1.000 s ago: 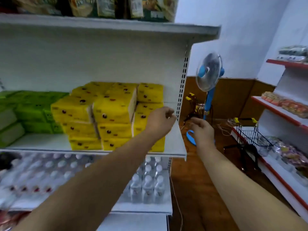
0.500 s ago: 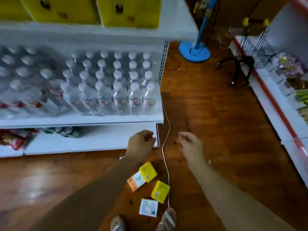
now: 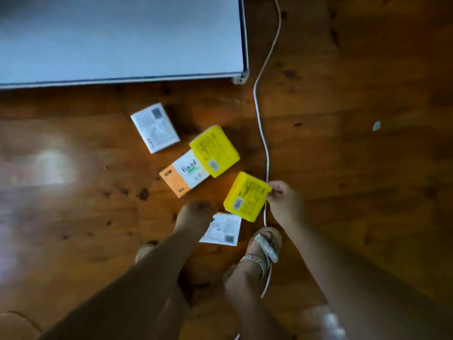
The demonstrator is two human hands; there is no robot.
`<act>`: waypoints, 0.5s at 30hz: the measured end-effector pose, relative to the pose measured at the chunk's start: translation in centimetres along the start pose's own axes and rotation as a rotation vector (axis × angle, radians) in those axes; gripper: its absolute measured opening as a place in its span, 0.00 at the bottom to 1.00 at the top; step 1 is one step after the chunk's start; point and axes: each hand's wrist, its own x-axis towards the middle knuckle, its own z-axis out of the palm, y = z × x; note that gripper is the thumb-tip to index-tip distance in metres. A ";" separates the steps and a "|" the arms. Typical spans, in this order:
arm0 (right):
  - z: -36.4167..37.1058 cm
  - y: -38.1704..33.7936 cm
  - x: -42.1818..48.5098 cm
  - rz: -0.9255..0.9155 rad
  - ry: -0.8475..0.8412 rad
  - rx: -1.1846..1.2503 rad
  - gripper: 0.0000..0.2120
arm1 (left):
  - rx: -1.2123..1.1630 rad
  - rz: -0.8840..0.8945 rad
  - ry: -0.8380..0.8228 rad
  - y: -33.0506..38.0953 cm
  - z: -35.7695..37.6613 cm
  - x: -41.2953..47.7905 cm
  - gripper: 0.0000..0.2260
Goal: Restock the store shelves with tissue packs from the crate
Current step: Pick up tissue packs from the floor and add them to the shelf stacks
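Yellow tissue pack (image 3: 246, 196), barcode (image 3: 237, 203) up

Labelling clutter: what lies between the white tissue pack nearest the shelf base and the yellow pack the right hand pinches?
In the head view: an orange-and-white "Facial" tissue pack, with a second yellow plastic-wrapped pack overlapping its right end.

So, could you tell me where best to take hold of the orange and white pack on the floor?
The orange and white pack lies flat, its far right corner under the farther yellow pack. I would take its free orange end, coming from the lower left, where the left hand is nearest, fingers across the two long edges.
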 end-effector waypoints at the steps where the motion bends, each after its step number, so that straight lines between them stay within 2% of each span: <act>1: 0.6 0.7 1.4 -0.022 -0.002 -0.038 0.14 | -0.028 -0.048 -0.043 -0.6 1.4 1.3 0.05; 4: 2.5 2.2 5.0 -0.096 -0.067 -0.129 0.22 | -0.317 -0.273 -0.140 -2.7 5.0 5.0 0.09; 6: 3.7 2.5 6.5 -0.135 -0.139 -0.148 0.26 | -0.464 -0.357 -0.162 -3.0 6.4 6.5 0.08; 8: 4.6 2.5 7.2 -0.121 -0.179 -0.195 0.28 | -0.572 -0.360 -0.164 -2.8 7.2 7.0 0.08; 11: 3.7 1.1 6.0 -0.106 -0.130 -0.202 0.24 | -0.610 -0.320 -0.150 -2.0 6.4 5.9 0.06; 13: 1.8 -0.4 3.7 -0.101 -0.043 -0.114 0.20 | -0.602 -0.325 -0.134 -1.0 5.1 3.6 0.05; 15: -0.6 -2.7 0.4 -0.069 0.023 0.023 0.20 | -0.604 -0.320 -0.133 0.4 3.4 0.3 0.08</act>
